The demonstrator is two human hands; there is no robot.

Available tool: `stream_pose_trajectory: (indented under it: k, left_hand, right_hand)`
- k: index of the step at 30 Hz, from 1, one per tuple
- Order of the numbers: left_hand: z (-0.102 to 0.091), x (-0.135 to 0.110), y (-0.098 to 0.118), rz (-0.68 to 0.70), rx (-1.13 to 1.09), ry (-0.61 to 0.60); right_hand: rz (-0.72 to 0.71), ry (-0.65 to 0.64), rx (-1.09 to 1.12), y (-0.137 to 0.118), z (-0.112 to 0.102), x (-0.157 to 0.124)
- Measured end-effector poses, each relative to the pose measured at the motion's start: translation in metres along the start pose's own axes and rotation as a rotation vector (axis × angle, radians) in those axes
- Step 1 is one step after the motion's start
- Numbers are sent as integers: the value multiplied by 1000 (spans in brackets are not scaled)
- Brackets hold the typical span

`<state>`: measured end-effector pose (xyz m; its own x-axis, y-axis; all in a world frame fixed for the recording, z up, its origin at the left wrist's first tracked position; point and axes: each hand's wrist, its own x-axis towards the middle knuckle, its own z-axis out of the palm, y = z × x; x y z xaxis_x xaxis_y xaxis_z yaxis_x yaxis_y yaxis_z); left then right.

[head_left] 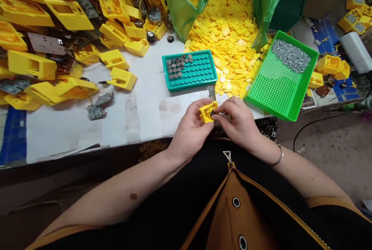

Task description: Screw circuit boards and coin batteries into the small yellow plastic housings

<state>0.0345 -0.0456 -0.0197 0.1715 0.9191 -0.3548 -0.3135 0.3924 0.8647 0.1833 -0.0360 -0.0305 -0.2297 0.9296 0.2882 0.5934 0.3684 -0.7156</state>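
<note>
My left hand [193,126] grips a small yellow plastic housing [205,114] near the table's front edge, its hollow side facing up. Thumb and forefinger of my right hand [236,120] are pinched together at the housing's right side, on a small dark round part whose kind I cannot make out. A grey circuit piece [211,92] on thin wires sticks out beyond the housing. Just past my hands lies a teal tray [200,74] with rows of round pockets; small round metal parts fill several pockets at its left.
Yellow housings [27,64] with wires and boards are heaped at the left. Flat yellow pieces [226,45] spill from a green bag [186,10] at the back. A green perforated basket [270,105] of screws [290,54] stands right. A grey module [95,111] lies left of my hands.
</note>
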Motion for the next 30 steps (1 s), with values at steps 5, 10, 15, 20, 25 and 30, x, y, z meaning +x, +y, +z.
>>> stream_pose_trajectory:
  k: [5, 10, 15, 20, 25, 30]
  left_hand:
    - [0, 1, 9, -214, -142, 45]
    - [-5, -3, 17, -345, -153, -68]
    - [-9, -7, 20, -347, -133, -191]
    - [-11, -1, 18, -361, 26, -124]
    - [-9, 5, 15, -313, 38, -71]
    - [-10, 10, 14, -294, -61, -19]
  right_hand:
    - [-12, -4, 168, 4, -12, 4]
    - [19, -74, 252, 20, -23, 3]
    - [-140, -162, 256, 23, -24, 7]
    - [-409, -147, -179, 16, -22, 9]
    - [-411, -1, -220, 9, -21, 11]
    - [-196, -51, 95, 2, -19, 16]
